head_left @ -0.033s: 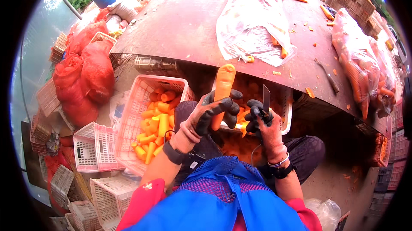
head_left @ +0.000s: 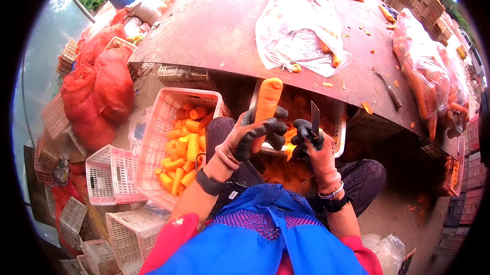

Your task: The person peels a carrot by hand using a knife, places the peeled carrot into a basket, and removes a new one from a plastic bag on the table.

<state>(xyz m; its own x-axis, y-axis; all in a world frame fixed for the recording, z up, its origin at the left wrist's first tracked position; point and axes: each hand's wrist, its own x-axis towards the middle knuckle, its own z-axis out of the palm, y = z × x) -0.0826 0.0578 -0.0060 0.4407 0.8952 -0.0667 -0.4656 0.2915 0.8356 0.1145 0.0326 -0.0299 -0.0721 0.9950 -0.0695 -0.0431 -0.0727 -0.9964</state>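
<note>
My left hand (head_left: 255,131), in a grey-and-black coated glove, is closed round a large orange carrot (head_left: 269,99) held nearly upright, its thick end up. To the right of it, my gloved right hand (head_left: 315,145) grips a knife (head_left: 315,116) with its dark blade pointing up, apart from the carrot. A smaller orange piece (head_left: 289,151) shows beside the right hand's fingers; whether they touch it I cannot tell. By my left knee stands a pink crate (head_left: 148,165) with cut carrot pieces (head_left: 186,147) in it. Behind my hands a white crate (head_left: 341,139) holds more carrots, partly in shadow.
A reddish tabletop (head_left: 214,30) lies ahead, bearing a clear plastic bag (head_left: 291,25) with carrots, another knife (head_left: 390,91) and scraps. Bagged carrots (head_left: 423,70) lie at its right end. Red sacks (head_left: 97,96) and white crates (head_left: 109,175) stand at the left.
The carrot in my left hand has shifted very slightly to the right. Both hands keep their hold.
</note>
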